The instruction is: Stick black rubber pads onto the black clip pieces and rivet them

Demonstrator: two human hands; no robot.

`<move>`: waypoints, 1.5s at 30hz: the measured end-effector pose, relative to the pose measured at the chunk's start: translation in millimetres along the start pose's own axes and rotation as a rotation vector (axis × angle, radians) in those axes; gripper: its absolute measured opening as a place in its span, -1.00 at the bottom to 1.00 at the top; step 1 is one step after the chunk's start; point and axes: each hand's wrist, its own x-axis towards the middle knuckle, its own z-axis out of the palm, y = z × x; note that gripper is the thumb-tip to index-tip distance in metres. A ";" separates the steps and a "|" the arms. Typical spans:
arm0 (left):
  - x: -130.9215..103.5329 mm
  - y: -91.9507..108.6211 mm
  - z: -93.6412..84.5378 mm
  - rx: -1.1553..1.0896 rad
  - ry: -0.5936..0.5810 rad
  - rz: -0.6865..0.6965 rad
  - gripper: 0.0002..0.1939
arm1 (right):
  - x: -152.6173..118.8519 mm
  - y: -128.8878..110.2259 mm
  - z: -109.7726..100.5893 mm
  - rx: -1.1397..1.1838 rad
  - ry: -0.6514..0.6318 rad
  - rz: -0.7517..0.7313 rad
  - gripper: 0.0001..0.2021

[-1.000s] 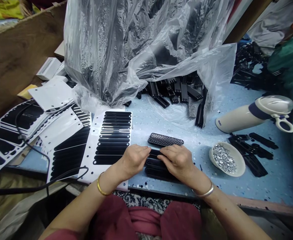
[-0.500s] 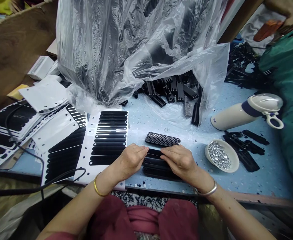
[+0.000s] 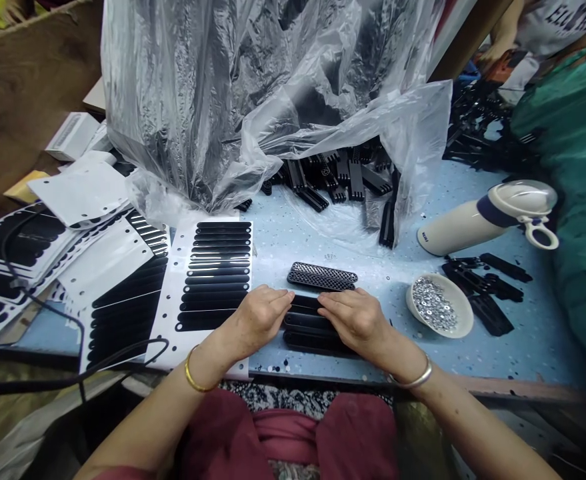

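Speckled blue tabletop (image 3: 377,267) beneath slim, round-ended black strips (image 3: 307,322).

Site type: small-parts workshop, manual bench work. Evidence: blue worktop (image 3: 273,235); at 12 o'clock, large clear plastic bag (image 3: 173,100) with many near-identical black slotted bars (image 3: 357,181) at its mouth; at 4, bowl (image 3: 464,325) of loose metal washers (image 3: 435,303); at 8, sheet (image 3: 185,339) of repeated black strips (image 3: 215,289); at 2, another black-parts heap (image 3: 475,127), co-worker's forearm (image 3: 507,32) beyond.
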 end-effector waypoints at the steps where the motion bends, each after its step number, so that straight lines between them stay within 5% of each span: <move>1: 0.2 0.1 -0.2 0.000 -0.001 0.000 -0.78 | -0.3 1.1 0.5 0.016 0.001 0.006 -0.81; 24: 3.3 -0.8 -1.5 -0.001 -0.006 0.004 -0.76 | -0.9 5.5 2.6 0.343 0.024 0.161 -0.82; 35: 1.9 -2.0 -0.2 0.000 -0.013 -0.009 -0.77 | -6.0 7.7 8.0 0.288 0.050 0.086 -0.82; 39: 2.1 -2.8 0.6 0.003 0.000 -0.009 -0.79 | -15.4 12.8 -4.0 0.289 0.058 0.199 -0.78; 45: 5.5 -2.9 -3.0 -0.041 -0.002 -0.013 -0.80 | -39.3 20.6 -26.1 0.200 0.239 0.346 -0.86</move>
